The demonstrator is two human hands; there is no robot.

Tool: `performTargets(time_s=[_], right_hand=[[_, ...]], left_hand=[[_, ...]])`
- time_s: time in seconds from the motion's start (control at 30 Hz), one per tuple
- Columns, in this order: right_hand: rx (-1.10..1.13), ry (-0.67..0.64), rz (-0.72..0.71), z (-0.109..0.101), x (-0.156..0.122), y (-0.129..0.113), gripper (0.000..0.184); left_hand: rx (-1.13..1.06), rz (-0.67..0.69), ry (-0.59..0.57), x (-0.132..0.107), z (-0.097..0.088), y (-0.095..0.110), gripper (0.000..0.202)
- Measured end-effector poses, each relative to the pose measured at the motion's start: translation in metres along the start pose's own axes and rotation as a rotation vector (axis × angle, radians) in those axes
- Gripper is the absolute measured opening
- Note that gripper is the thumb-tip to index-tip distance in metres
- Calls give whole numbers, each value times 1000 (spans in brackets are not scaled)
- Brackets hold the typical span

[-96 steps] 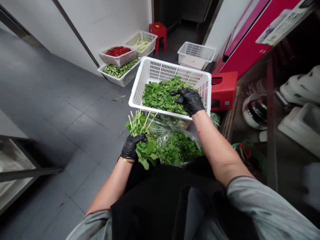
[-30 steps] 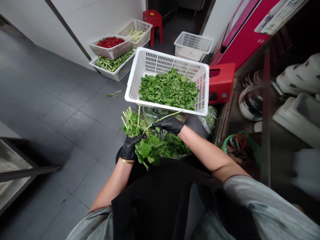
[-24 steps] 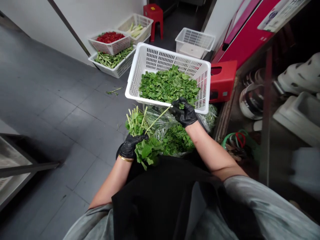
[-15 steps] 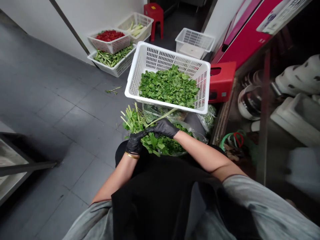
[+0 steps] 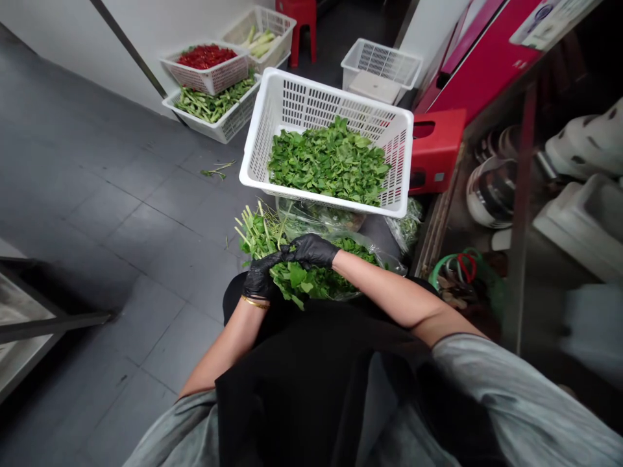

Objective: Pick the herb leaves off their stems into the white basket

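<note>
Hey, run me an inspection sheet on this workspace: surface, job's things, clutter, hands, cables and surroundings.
Surface: grey tiled floor.
Job's things: bunch of greens, stem ends pointing away from the person; white basket with loose leaves inside; greens in clear plastic below the basket's near side.
Clutter: stray stems on the floor, left of the basket.
Hands: both black-gloved; left hand grips the bunch; right hand is against it, finger grip hidden.
Cables: none identifiable; green loop and red loop at right, material unclear.
Surroundings: stacked baskets behind at left, the upper with red produce; red stool; pink panel.
</note>
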State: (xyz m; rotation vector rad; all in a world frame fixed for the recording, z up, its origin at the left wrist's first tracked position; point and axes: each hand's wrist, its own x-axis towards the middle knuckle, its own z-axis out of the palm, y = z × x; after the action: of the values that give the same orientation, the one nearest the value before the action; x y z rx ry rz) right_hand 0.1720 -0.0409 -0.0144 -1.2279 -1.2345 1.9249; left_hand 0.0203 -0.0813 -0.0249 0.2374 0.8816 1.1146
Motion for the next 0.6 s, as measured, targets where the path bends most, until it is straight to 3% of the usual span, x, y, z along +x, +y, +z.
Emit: performTargets(time_s=[0.13,0.3,0.5,0.6], right_hand=[[80,29,0,0,-7,-8,43],[20,-87,13,-7,-11,-11,36],[355,363,-72,-12,9,-13,36],[324,519,-196,-42,18,-32,34]], left_hand=[[16,12,-17,-1,-4,5,29],[5,88,35,-4,-11,11,35],[14,141,99,0,-8,23,38],[202,181,210,4,-7,41,39]])
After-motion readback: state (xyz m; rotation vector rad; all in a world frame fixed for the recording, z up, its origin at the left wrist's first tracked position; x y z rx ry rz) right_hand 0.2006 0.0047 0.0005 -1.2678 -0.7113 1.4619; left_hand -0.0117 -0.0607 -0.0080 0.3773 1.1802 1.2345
